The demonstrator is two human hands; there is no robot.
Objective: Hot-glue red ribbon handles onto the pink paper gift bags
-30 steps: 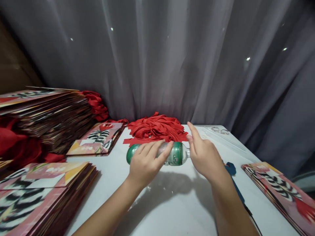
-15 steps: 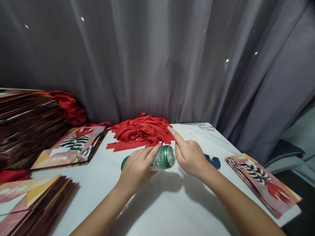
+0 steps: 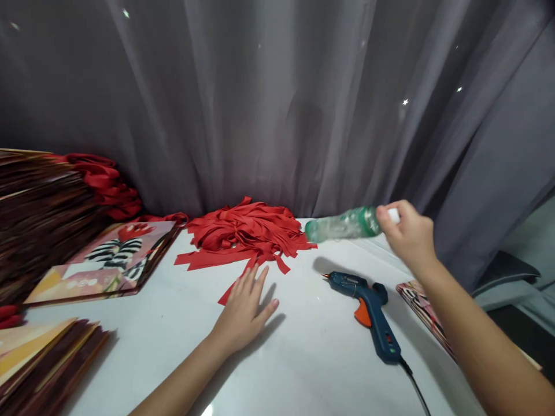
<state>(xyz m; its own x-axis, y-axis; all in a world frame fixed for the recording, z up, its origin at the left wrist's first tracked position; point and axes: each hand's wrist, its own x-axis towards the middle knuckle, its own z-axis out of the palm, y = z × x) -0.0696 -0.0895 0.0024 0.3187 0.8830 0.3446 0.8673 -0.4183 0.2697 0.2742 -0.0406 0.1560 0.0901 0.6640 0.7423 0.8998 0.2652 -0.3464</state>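
Note:
My right hand point(image 3: 407, 234) grips a green, clear plastic bottle point(image 3: 344, 225) by its white-capped neck. The bottle is held sideways above the table, its base pointing left, and it is blurred by motion. My left hand point(image 3: 245, 312) is empty with fingers spread, close to the near edge of a pile of red ribbons point(image 3: 249, 228). One ribbon strip reaches out beside its fingertips. Between my two arms lies a blue glue gun point(image 3: 364, 306) with an orange trigger, its nozzle pointing left.
Stacks of printed bags or folders stand at the left: a tall stack point(image 3: 43, 219), a zebra-striped one point(image 3: 117, 260) and a nearer one point(image 3: 52, 358). Another stack point(image 3: 425, 306) is at the right, partly behind my forearm. A grey curtain point(image 3: 277, 104) hangs behind the white table point(image 3: 295, 370).
My left hand has let go of the bottle and opened. My right hand now holds it by the neck, farther right and higher. The glue gun has come into full view.

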